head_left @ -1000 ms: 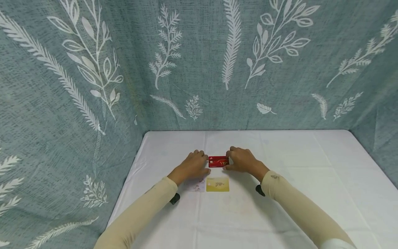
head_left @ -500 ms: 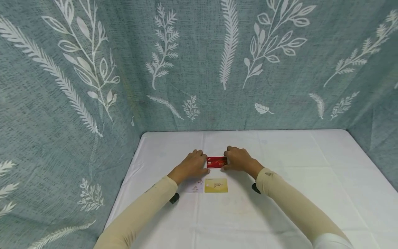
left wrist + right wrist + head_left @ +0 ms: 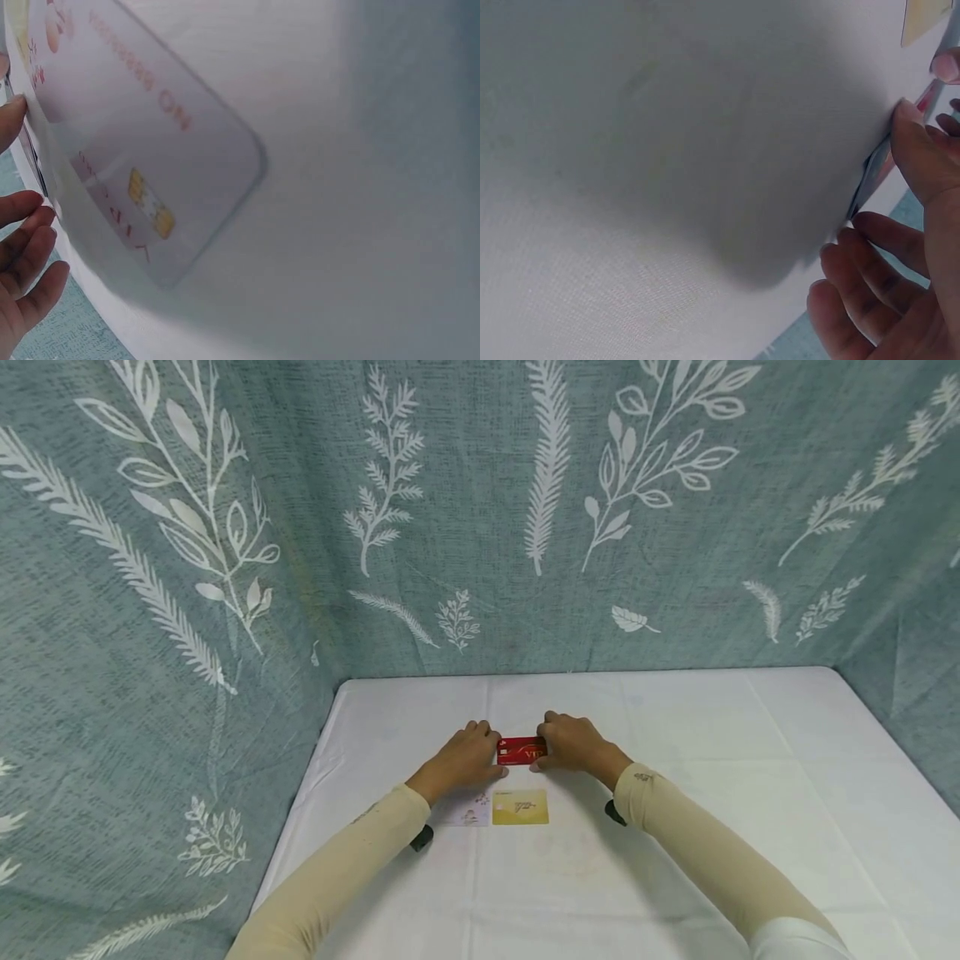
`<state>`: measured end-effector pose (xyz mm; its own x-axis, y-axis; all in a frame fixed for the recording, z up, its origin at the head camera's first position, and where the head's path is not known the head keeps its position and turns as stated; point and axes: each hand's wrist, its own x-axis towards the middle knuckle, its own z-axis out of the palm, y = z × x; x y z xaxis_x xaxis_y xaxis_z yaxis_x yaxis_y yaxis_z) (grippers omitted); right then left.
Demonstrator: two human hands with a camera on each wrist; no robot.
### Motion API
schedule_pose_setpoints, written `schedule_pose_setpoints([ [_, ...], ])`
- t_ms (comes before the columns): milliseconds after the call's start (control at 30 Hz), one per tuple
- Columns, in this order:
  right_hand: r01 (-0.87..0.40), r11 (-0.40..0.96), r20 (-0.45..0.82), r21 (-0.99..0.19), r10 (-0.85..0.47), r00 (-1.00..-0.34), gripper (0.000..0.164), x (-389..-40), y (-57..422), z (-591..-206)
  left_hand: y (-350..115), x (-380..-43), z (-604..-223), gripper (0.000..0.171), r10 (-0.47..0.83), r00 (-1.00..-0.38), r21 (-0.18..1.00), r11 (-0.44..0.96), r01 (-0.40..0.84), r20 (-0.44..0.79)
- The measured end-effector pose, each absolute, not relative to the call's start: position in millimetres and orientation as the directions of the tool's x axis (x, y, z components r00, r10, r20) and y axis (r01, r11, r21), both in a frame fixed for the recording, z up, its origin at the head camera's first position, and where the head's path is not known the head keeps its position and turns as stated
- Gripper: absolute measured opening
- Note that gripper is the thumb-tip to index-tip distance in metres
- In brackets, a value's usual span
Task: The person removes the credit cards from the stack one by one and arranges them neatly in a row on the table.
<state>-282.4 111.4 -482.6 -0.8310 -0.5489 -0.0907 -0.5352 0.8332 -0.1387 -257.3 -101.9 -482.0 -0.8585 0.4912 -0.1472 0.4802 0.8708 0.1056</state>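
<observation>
A red VIP card [image 3: 519, 751] with a chip lies on the white-covered table, its long side running left to right. My left hand [image 3: 467, 755] holds it at the left end, thumb by the near corner and index fingertip by the far one. At the opposite end, my right hand [image 3: 573, 744] grips the card between thumb and fingers and covers its right edge. In the right wrist view the red card [image 3: 875, 178] appears nearly edge-on beside the right thumb.
Nearer than the red card lie a yellow card [image 3: 521, 807] and, on its left, a pale pinkish card [image 3: 467, 811], partly under the left wrist. The pale card [image 3: 142, 127] shows its chip up close. A patterned teal curtain [image 3: 480, 527] stands behind the white table [image 3: 675, 718].
The head view has shifted slightly, moving the scene a little to the left. Both hands stay at the ends of the red card, and the cards keep their places relative to each other.
</observation>
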Motion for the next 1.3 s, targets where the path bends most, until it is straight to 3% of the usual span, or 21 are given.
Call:
schedule_pose_setpoints([
  [767, -0.567, 0.809, -0.055, -0.154, -0.58, -0.813, 0.052, -282.0, 110.7, -491.4, -101.1, -264.0, -484.7, 0.057, 0.498, -0.855, 0.106, 0.867, 0.487, -0.146],
  [1300, -0.58, 0.8, -0.034, -0.154, -0.591, -0.806, 0.053, -282.9, 113.0, -491.0, -101.4, -268.6, -484.7, 0.053, 0.502, -0.854, 0.169, 0.862, 0.479, -0.138],
])
